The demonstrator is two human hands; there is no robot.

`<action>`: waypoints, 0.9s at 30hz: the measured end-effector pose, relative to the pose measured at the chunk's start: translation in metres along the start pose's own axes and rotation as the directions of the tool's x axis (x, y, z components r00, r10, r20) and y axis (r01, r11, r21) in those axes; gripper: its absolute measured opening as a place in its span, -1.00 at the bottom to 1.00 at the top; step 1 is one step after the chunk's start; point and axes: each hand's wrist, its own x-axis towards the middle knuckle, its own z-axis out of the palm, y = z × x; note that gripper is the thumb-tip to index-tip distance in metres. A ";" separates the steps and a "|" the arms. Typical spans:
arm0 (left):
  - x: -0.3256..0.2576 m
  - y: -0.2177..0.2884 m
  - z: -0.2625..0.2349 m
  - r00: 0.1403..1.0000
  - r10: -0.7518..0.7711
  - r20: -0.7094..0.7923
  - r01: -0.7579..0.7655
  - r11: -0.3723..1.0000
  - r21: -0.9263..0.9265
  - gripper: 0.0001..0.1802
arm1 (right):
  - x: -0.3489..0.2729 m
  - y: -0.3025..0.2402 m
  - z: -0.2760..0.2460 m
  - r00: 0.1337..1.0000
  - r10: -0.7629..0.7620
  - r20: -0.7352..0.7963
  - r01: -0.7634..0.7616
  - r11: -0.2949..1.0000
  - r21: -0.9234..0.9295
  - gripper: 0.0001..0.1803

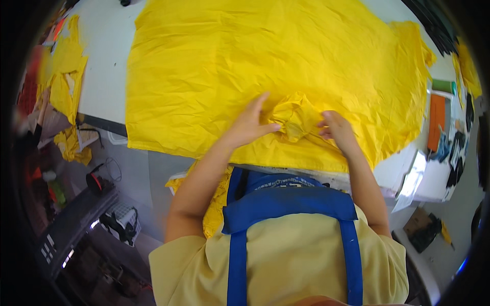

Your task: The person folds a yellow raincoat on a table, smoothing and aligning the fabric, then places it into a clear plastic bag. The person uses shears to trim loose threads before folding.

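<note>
Your yellow cloth lies spread wide and creased over the white tabletop, its near edge hanging toward you, with a bunched fold gathered near that edge.

Matt, creased yellow cloth, smooth white tabletop, blue fabric apron

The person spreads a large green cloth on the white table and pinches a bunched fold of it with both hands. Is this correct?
Not quite: the cloth is yellow, not green, as the head view shows. The rest holds: it lies spread over the white table, and the left hand and right hand both pinch a bunched fold near its front edge.
</note>
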 end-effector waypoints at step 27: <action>-0.033 0.168 0.108 0.934 0.355 -0.043 -0.327 0.896 0.301 -0.55 | -0.108 0.024 -0.055 0.916 -0.400 -0.012 0.288 0.638 0.714 -0.69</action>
